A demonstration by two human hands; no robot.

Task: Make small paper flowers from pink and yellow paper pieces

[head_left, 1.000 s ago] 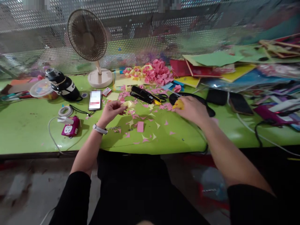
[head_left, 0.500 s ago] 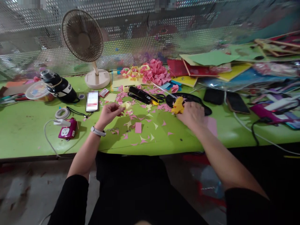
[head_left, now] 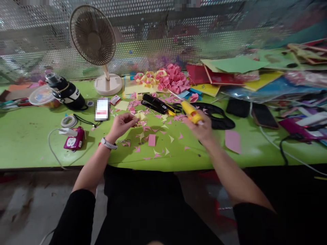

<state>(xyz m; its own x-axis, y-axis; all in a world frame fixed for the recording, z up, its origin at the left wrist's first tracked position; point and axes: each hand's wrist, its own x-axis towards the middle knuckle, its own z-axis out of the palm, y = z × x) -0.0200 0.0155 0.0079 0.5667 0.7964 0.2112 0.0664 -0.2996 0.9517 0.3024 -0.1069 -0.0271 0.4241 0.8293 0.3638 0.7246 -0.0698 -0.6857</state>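
Note:
My left hand (head_left: 124, 125) pinches a small folded piece of pale yellow paper (head_left: 140, 116) over the scraps on the green table (head_left: 33, 143). In my right hand (head_left: 200, 130) is a yellow glue gun (head_left: 191, 111), raised off the table, with a thin pale stick reaching from its far end. Motion blurs the right fingers a little. Pink and yellow paper scraps (head_left: 156, 155) lie between the hands, along with a pink paper rectangle (head_left: 151, 140). Just beyond them rests a black stapler (head_left: 154, 103).
Pink paper flowers (head_left: 174, 79) are heaped at the back, right of a fan (head_left: 108, 84). A black bottle (head_left: 66, 94), a lit phone (head_left: 102, 109) and a corded purple power socket (head_left: 74, 139) stand left. A black mask-shaped object (head_left: 221, 117) and cables lie right.
My right hand has lifted the glue gun from beside the black mask-shaped object and drawn it left, turning it. My left hand keeps its pinch on the yellow paper piece.

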